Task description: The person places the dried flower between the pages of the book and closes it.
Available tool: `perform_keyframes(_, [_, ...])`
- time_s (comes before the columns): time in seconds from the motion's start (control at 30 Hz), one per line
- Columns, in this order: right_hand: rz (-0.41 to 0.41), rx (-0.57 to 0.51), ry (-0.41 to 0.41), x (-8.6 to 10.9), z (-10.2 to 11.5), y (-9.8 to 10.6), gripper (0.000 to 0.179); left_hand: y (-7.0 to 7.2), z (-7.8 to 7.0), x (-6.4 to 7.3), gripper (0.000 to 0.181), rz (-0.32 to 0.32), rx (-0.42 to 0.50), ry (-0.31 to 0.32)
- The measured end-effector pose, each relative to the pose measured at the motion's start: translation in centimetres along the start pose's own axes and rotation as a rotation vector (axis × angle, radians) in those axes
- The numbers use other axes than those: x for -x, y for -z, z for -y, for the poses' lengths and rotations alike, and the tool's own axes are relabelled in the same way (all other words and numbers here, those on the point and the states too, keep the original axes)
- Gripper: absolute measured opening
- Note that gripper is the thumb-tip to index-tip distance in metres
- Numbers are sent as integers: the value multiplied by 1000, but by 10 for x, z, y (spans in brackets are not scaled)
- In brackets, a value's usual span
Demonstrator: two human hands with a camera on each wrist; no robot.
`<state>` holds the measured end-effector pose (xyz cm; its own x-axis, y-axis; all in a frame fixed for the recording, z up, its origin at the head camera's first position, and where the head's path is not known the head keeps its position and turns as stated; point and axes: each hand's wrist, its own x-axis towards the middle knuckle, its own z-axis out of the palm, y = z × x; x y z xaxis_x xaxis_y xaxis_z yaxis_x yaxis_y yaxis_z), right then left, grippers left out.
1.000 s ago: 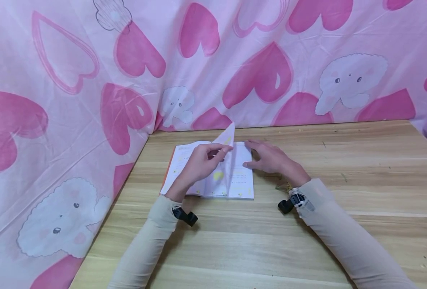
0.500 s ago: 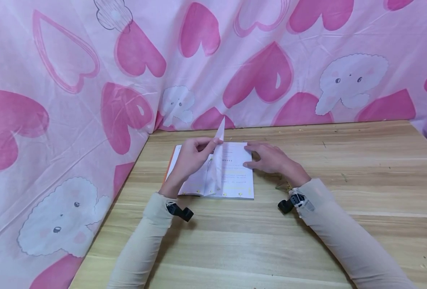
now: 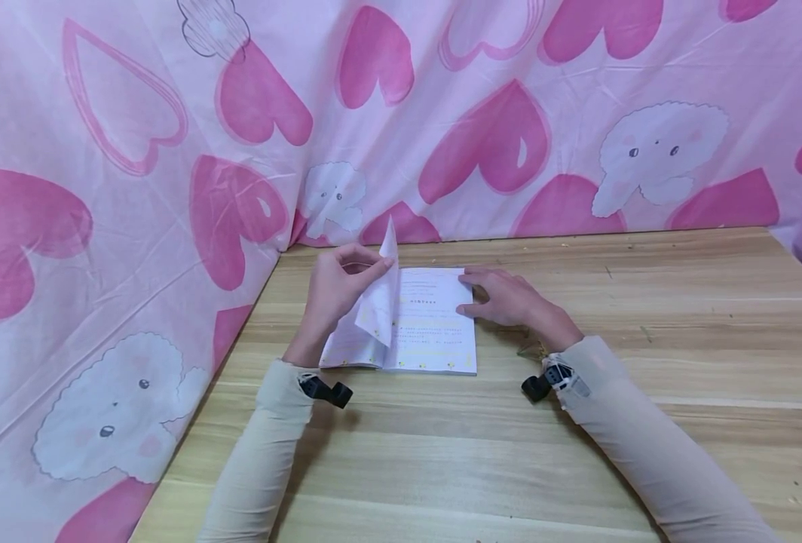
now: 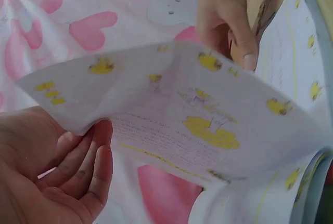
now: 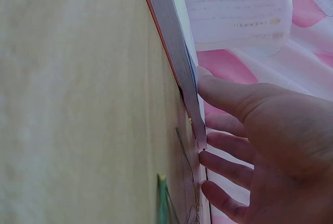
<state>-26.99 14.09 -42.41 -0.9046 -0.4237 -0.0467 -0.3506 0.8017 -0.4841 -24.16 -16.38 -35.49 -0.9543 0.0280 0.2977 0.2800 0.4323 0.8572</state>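
A person's left hand (image 3: 336,290) pinches a raised page (image 3: 381,305) between thumb and fingers above an open book (image 3: 435,343), which lies on a wood-grain table (image 3: 509,460) near the far edge; the sheet stands up from the middle of the book, its upper corner pointing toward a pink cloth (image 3: 482,45) printed with hearts and white animal faces; the right hand (image 3: 509,298), its fingers loosely extended and gripping nothing, touches the outer edge of the right-hand side, thumb at the top of the page block; the left wrist view shows yellow pictures and small print on the held sheet; the right wrist view shows the book's reddish cover (image 5: 162,44) against the tabletop, with a green stalk (image 5: 163,200) nearby; both arms wear beige sleeves (image 3: 659,437), a small black device (image 3: 326,388) at each wrist.
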Motion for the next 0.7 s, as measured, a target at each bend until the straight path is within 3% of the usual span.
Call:
perform_keyframes(0.2, [9, -5, -2, 0, -1, 1, 77, 14, 4, -6, 28, 35, 18, 23])
perform_keyframes(0.5, [13, -10, 2, 1, 0, 1, 76, 26, 29, -12, 27, 84, -297, 125])
perform_keyframes(0.7, [13, -8, 3, 0, 0, 1, 76, 31, 52, -12, 44, 96, -381, 149])
